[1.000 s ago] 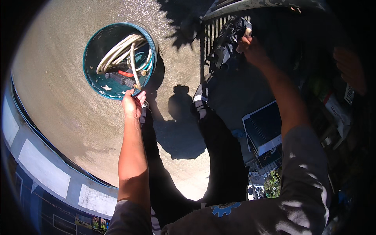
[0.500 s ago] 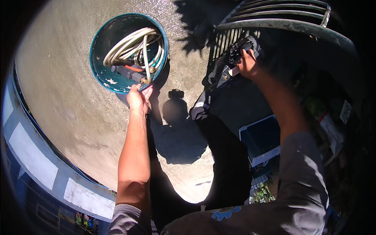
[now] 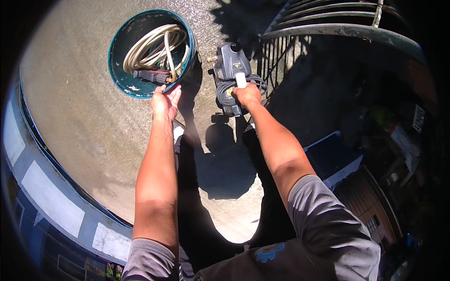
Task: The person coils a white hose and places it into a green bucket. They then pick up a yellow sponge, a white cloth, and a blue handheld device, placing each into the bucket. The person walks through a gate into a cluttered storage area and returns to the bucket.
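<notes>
My left hand point(image 3: 164, 104) is closed on the lower rim of a tilted teal bucket point(image 3: 117, 77). Inside it lie a coiled cream hose point(image 3: 138, 53), a dark spray gun point(image 3: 146, 76) and a bit of red. Right of the bucket, my right hand point(image 3: 248, 95) grips the handle of a dark grey pressure-washer-like machine point(image 3: 230, 61), near its pale upper part. A loop of dark cable point(image 3: 257, 80) hangs round the machine, and a brass fitting point(image 3: 212, 60) juts from its left side.
A metal rail structure point(image 3: 337, 32) is at upper right over deep shadow. A flat white-edged dark item point(image 3: 328, 152) and sacks point(image 3: 398, 145) lie at right. A curved low grey-and-white edge point(image 3: 51, 196) borders the concrete floor point(image 3: 70, 112) at left.
My right hand has brought the machine leftward out of the shadow, closer to the bucket. The bucket and my left hand appear higher in the picture than half a second ago.
</notes>
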A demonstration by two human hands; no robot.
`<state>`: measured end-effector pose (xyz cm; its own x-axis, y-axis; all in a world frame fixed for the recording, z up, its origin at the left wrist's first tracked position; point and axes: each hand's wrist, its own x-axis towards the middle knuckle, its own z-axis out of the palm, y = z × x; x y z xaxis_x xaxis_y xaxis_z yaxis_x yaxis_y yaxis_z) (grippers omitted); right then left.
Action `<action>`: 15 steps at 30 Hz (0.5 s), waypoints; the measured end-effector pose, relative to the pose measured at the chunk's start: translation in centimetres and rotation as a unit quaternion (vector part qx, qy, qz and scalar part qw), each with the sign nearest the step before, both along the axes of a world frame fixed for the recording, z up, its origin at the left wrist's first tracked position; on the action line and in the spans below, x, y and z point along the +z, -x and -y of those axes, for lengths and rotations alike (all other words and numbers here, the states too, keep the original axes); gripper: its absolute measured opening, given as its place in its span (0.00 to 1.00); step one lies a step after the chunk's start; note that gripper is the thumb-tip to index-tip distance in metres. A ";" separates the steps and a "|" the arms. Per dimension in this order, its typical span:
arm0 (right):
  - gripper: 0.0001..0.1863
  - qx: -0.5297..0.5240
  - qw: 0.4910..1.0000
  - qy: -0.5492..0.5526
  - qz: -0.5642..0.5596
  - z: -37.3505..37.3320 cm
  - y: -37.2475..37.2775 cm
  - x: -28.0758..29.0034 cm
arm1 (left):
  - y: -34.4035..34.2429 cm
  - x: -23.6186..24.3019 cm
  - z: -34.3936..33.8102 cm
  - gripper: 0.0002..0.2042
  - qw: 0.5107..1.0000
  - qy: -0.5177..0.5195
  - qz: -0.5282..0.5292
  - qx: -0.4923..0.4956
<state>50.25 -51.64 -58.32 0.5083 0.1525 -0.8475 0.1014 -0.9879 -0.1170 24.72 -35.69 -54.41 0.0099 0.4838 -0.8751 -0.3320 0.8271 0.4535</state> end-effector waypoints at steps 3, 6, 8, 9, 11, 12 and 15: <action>0.29 0.022 0.999 -0.032 0.005 -2.1 3.4 -1.3 | 0.7 0.4 0.4 0.22 0.993 0.027 -0.041 -0.107; 0.31 0.055 0.998 -0.040 -0.011 -1.8 3.6 -1.5 | 1.4 2.6 1.5 0.35 0.982 0.035 -0.042 -0.179; 0.33 0.057 0.992 -0.108 -0.014 -0.2 2.1 -0.7 | 1.3 5.3 3.0 0.35 0.979 0.020 -0.050 -0.196; 0.32 0.088 0.982 -0.166 0.031 0.8 1.0 0.0 | 1.1 6.9 3.5 0.27 0.968 0.029 -0.089 -0.234; 0.30 0.108 0.968 -0.223 0.041 3.8 -2.4 2.2 | 0.2 10.6 5.9 0.17 0.943 0.015 -0.139 -0.302; 0.29 0.102 0.972 -0.210 -0.003 5.6 -4.4 3.9 | -0.4 12.6 7.2 0.14 0.941 -0.007 -0.132 -0.311; 0.15 0.076 0.977 -0.187 -0.062 11.1 -9.1 10.2 | -2.0 18.6 11.4 0.10 0.948 -0.022 -0.111 -0.299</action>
